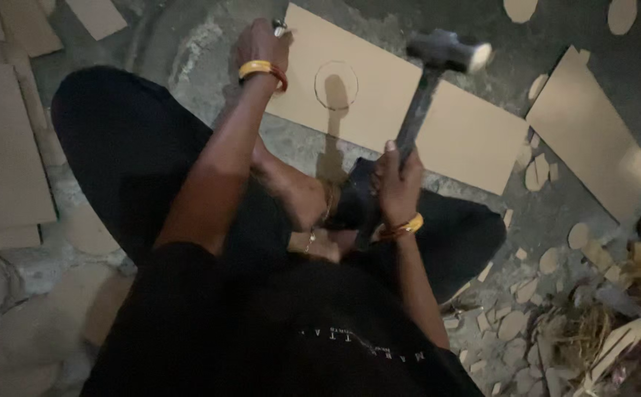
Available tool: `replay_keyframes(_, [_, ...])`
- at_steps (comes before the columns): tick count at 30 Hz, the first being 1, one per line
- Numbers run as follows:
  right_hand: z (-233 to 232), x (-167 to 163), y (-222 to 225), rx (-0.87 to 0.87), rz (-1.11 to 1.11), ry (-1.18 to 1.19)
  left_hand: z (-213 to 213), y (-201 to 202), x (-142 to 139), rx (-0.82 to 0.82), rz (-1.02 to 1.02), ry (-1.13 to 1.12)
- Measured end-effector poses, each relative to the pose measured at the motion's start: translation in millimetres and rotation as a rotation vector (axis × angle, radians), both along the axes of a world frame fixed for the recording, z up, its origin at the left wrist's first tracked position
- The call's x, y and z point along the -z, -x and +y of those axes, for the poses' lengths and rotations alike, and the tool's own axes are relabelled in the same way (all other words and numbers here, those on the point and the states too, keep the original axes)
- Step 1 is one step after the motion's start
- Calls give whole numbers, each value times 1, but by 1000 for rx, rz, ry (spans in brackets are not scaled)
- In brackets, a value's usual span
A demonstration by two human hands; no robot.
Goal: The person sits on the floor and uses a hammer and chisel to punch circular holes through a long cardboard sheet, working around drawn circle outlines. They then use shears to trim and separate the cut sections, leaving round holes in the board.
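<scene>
1. Cardboard sheet [379,103] lies flat on the concrete floor [188,44] just ahead of the seated person's knees, its long side running from upper left to lower right; a circle [336,85] is scored into it near the left end.
2. The left hand [262,44] rests at the sheet's upper left corner, clenched around a small metal tool [280,28] whose shape is too small to tell.
3. The right hand [398,184] grips the handle of a hammer [438,66], its head raised above the sheet, to the right of the circle.
4. The handle's long axis points away from the body, tilted slightly right.
5. The left hand is nearer the circle; the hammer head hangs well apart from the tool.
6. Round offcuts [511,323] litter the floor to the right.
</scene>
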State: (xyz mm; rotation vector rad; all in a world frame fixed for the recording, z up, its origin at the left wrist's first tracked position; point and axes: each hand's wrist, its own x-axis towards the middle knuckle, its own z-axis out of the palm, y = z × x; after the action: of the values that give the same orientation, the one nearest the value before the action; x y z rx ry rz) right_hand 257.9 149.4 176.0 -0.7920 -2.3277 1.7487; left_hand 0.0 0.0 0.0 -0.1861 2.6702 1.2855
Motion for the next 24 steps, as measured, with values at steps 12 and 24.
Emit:
replay_keyframes(12, [43, 157, -15, -257, -328, -486, -8, 11, 4, -15, -92, -8])
replay_keyframes(24, [36, 161, -35, -223, -334, -506, 22, -12, 11, 6, 247, -205])
